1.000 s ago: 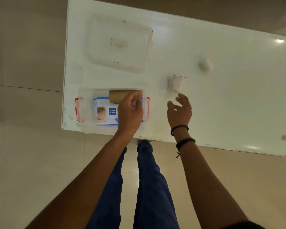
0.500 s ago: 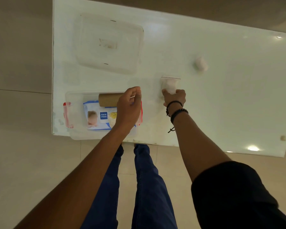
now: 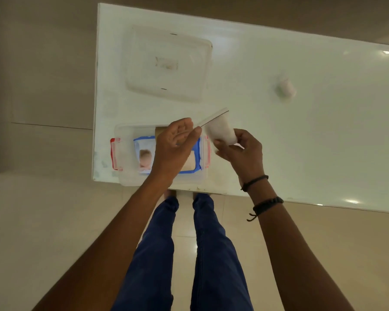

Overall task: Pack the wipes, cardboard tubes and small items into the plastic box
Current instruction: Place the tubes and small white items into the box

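A clear plastic box (image 3: 124, 153) with red latches sits at the table's near left edge. Inside lies a blue-edged wipes pack (image 3: 144, 153), and a brown cardboard tube (image 3: 160, 132) rests along the box's far wall, mostly hidden. My left hand (image 3: 174, 147) hovers over the box with fingers apart, its fingertips touching the rim of a small white tube-shaped packet (image 3: 220, 129). My right hand (image 3: 240, 151) holds that packet just right of the box, lifted off the table. A small white roll (image 3: 285, 87) lies farther right on the table.
The box's clear lid (image 3: 166, 63) lies flat at the far left of the white table (image 3: 301, 142). The table's near edge runs just below the box. My legs in blue trousers stand on the tiled floor below.
My right hand has picked the white packet up from the table and brought it toward the box. My left hand let go of the cardboard tube and opened toward the packet.
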